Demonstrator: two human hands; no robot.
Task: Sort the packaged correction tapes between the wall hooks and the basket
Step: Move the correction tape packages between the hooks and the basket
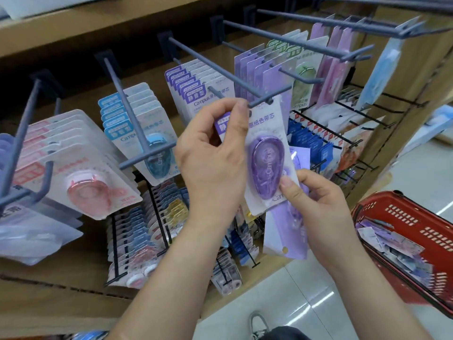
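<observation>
Left hand (210,155) pinches the top of the purple correction tape pack (267,153) at the tip of a wall hook (220,70) — right hand (318,209) pinches its lower edge. Red basket (404,217) stands at right.

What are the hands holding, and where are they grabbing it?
A purple tape pack. The left hand pinches its top corner; the right hand pinches its bottom edge and also seems to hold a second pack behind it.
</observation>
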